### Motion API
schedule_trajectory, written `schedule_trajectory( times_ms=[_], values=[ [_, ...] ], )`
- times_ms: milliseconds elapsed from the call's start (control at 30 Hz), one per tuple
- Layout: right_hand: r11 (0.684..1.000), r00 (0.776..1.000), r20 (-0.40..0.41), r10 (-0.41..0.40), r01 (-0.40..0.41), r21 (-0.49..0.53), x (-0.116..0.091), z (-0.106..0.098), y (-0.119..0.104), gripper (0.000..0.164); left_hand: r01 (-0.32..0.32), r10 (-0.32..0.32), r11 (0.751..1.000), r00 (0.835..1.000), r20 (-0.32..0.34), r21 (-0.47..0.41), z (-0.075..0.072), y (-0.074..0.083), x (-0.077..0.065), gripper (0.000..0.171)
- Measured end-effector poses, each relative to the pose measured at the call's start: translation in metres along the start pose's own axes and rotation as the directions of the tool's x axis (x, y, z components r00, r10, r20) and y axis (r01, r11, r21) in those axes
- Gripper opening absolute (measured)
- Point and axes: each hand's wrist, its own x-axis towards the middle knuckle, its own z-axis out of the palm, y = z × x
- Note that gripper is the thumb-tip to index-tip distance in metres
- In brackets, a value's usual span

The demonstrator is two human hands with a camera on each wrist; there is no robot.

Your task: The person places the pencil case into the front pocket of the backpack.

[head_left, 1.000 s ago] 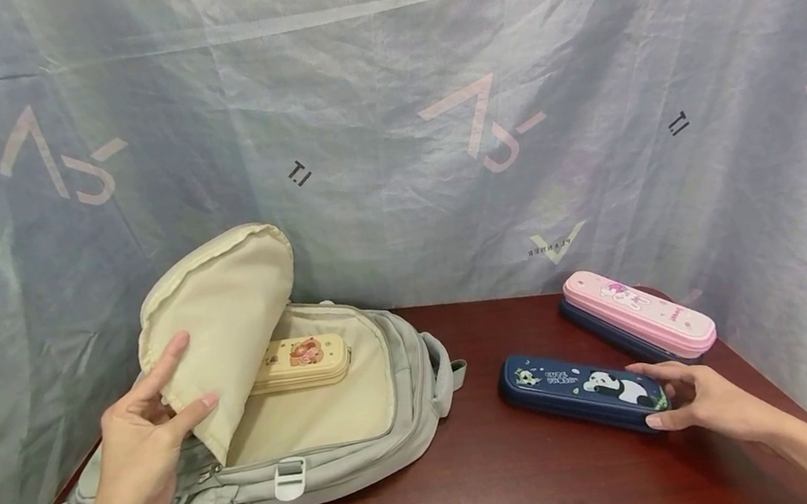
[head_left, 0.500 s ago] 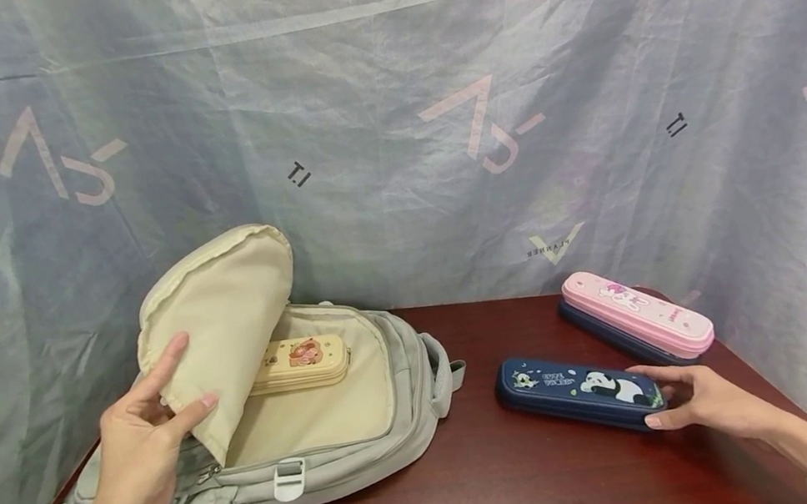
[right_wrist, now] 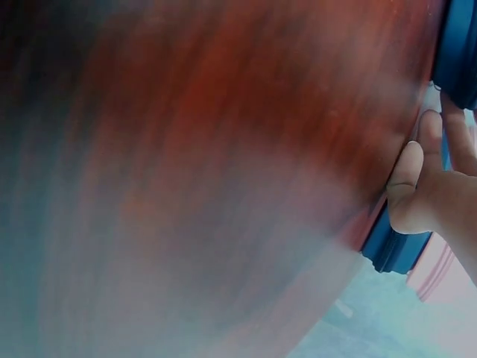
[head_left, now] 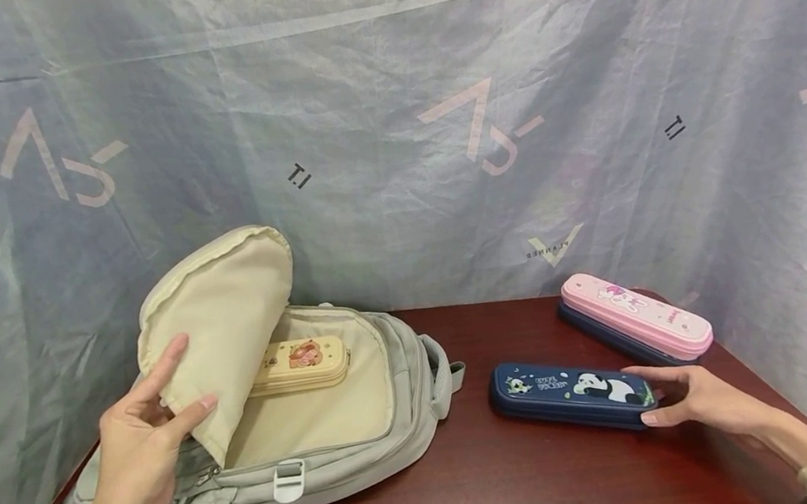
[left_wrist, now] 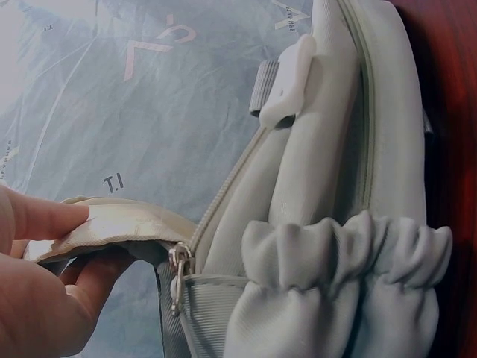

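Observation:
On the left lies a pale grey backpack (head_left: 354, 468) with its top flap (head_left: 218, 317) folded back. My left hand (head_left: 141, 440) pinches the flap's edge between thumb and fingers; the left wrist view shows this flap (left_wrist: 141, 224) up close. Inside the backpack sits a yellow pencil case (head_left: 304, 365), partly hidden by the flap. My right hand (head_left: 709, 403) holds the right end of a navy panda pencil case (head_left: 565, 400), with thumb on the near side and index finger on the far side. The right wrist view shows only the end of this navy case (right_wrist: 458, 60) beside the fingertips.
Behind my right hand, a pink pencil case (head_left: 638, 316) lies on top of another dark blue pencil case (head_left: 594, 329). Reddish-brown table surface (head_left: 477, 478) lies between the backpack and the navy case. A printed grey cloth (head_left: 386, 229) hangs behind and at the sides.
The panda pencil case has shifted slightly left along with my right hand. My left hand and the flap have stayed where they were.

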Motion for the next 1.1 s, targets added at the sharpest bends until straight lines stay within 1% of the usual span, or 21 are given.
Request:
schedule_trajectory(
  times_ms=[100,300,533,767,933,1033,1100],
  values=[
    [1.000,1.000,0.003,-0.002,0.002,0.001,0.000,0.001,-0.001,0.080,0.002,-0.002,1.000,1.000,-0.001,0.001,0.000,0.000,0.000,0.077],
    [0.999,0.998,0.025,-0.050,0.049,0.020,0.003,0.002,-0.003,0.077,-0.004,0.004,1.000,1.000,0.003,-0.005,0.000,0.000,0.000,0.077],
    [0.997,0.996,0.039,-0.078,0.077,0.028,0.006,0.003,-0.001,0.077,-0.016,0.016,1.000,1.000,0.015,-0.014,-0.001,-0.002,0.000,0.078],
    [0.996,0.996,-0.016,-0.085,0.085,-0.003,0.005,0.004,-0.003,0.075,-0.014,0.014,1.000,1.000,0.017,-0.015,0.000,-0.001,0.000,0.078],
    [0.996,0.996,-0.047,-0.082,0.083,0.016,0.004,0.005,-0.009,0.075,0.000,0.000,1.000,1.000,0.005,0.008,0.000,0.000,0.000,0.077],
    [0.996,0.994,-0.059,-0.090,0.092,0.022,0.004,0.005,-0.013,0.075,0.003,-0.003,1.000,1.000,0.001,0.005,0.000,0.000,0.000,0.078],
    [0.996,0.994,-0.070,-0.080,0.082,0.032,0.003,0.005,-0.015,0.076,-0.002,0.002,1.000,1.000,0.003,-0.001,0.000,0.000,0.000,0.078]
  ],
)
